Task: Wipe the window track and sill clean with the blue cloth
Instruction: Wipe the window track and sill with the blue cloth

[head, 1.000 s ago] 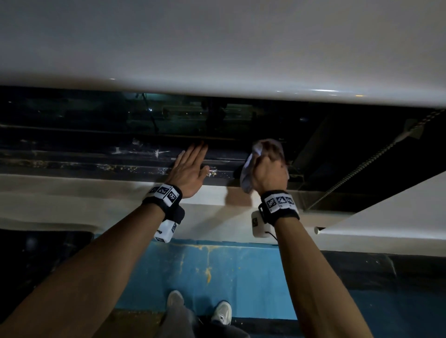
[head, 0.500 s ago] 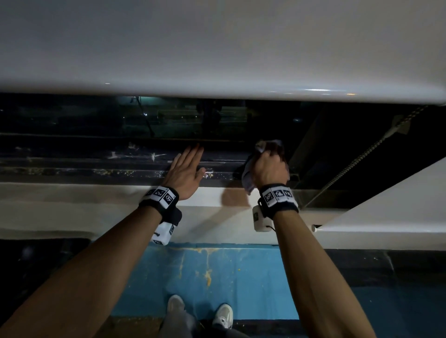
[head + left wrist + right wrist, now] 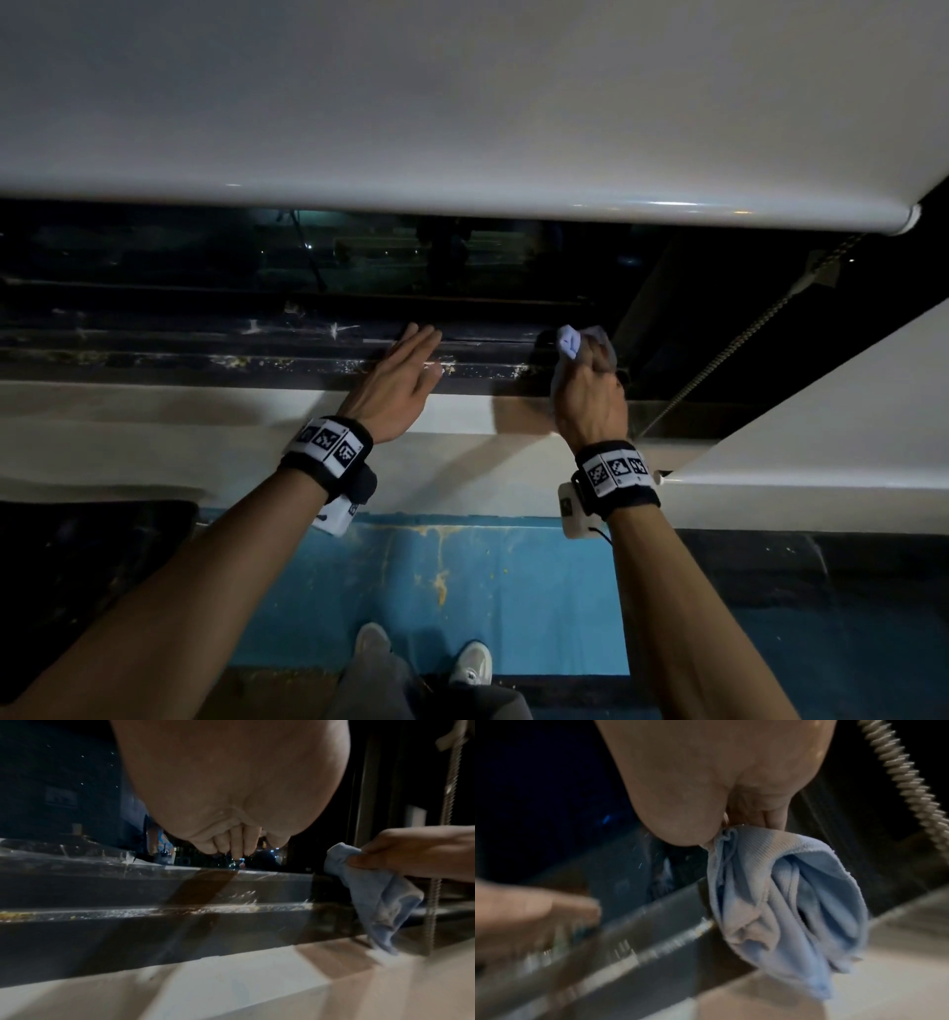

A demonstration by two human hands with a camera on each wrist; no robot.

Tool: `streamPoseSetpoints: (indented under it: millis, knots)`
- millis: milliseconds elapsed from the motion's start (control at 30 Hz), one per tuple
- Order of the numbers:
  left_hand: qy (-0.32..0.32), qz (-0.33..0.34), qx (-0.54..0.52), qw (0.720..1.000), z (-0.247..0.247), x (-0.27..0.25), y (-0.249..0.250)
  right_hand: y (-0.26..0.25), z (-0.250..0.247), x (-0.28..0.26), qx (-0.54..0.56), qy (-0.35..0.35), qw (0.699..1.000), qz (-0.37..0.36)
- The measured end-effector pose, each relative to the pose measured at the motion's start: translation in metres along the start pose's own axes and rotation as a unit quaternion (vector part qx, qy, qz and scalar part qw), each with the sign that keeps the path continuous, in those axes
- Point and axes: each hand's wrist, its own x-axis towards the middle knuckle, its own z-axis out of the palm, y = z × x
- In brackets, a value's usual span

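Right hand [image 3: 590,395] has its grip closed around the bunched blue cloth [image 3: 782,902], fingers curled on its upper part; the loose folds hang over the near rail of the window track [image 3: 179,354], lower tip just above the white sill [image 3: 154,437], near the track's right end. Left hand [image 3: 398,385] lies flat, fingers straight and together, holding nothing, fingertips reaching onto the track's far rail. Yellowish grit along the near rail. Beaded blind chain [image 3: 744,334] hangs just right of the cloth.
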Motion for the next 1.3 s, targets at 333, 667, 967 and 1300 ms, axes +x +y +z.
streamPoseSetpoints:
  millis: [333,667,967,1300]
  knots:
    - [-0.001,0.013,-0.182,0.983,-0.001,-0.048,0.078,0.013,-0.067,-0.073,0.370,-0.017,0.927,0.063]
    - [-0.085,-0.004,-0.248,0.965,0.035,-0.062,0.133,0.000,-0.084,-0.116,0.567,-0.117,0.801,0.153]
    - [-0.125,0.049,-0.238,0.962,0.031,-0.052,0.132,0.035,-0.075,-0.132,0.563,-0.219,0.780,0.164]
    - [-0.134,-0.105,-0.422,0.890,0.014,-0.041,0.167,0.038,-0.051,-0.136,0.559,-0.255,0.787,0.058]
